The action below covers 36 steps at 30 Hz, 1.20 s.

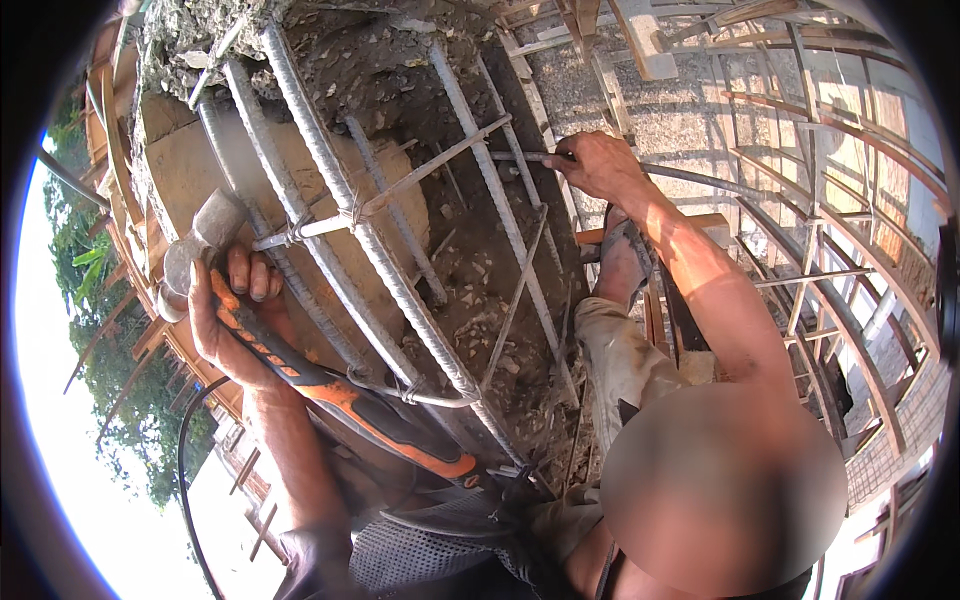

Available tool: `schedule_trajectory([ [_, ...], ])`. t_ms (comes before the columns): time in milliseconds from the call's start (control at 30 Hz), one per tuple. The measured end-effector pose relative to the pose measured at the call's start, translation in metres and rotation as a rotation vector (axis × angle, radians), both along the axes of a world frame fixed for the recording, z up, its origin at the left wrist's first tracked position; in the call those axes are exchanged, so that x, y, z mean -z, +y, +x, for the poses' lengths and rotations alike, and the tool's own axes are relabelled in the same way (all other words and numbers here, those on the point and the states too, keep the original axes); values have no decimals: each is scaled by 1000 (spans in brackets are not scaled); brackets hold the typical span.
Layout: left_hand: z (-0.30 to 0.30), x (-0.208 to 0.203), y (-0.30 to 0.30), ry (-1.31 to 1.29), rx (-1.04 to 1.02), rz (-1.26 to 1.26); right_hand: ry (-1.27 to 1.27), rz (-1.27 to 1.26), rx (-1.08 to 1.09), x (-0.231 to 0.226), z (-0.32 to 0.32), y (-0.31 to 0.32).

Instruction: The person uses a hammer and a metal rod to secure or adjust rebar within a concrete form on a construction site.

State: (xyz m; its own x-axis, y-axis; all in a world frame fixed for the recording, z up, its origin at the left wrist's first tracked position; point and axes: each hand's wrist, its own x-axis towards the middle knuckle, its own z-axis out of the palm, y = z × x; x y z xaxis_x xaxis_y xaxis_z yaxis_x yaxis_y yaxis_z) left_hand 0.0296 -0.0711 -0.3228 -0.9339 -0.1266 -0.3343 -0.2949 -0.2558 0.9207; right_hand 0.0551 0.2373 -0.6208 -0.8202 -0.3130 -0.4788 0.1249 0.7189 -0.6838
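My left hand is wrapped round a hammer just below its head, the thumb on one side and the curled fingers on the other. Its black and orange handle slants down to the right, with the butt towards me. The grey, rounded hammer head is beside the leftmost of several ribbed steel bars. Thinner cross bars are tied to these with wire. My right hand does not show.
A co-worker's hand grips a dark rod at the right; that person's leg is near the bars. Rough earth and stones lie behind the cage. Wooden framing stands far right, and a dark cable hangs lower left.
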Motion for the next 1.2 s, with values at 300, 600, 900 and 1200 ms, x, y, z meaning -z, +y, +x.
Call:
schedule_trajectory([
  [300, 4, -3, -4, -15, -53, -39, -112, 84, 399, -3, 34, 48],
  [600, 2, -1, -5, 6, -20, -5, 210, 130, 296, -46, 27, 88],
  [900, 0, 2, 2, 1, -2, 1, 189, 25, 38, -55, -40, 74],
  [1200, 0, -2, 4, -2, -22, -10, 223, 120, -116, -59, -60, 60],
])
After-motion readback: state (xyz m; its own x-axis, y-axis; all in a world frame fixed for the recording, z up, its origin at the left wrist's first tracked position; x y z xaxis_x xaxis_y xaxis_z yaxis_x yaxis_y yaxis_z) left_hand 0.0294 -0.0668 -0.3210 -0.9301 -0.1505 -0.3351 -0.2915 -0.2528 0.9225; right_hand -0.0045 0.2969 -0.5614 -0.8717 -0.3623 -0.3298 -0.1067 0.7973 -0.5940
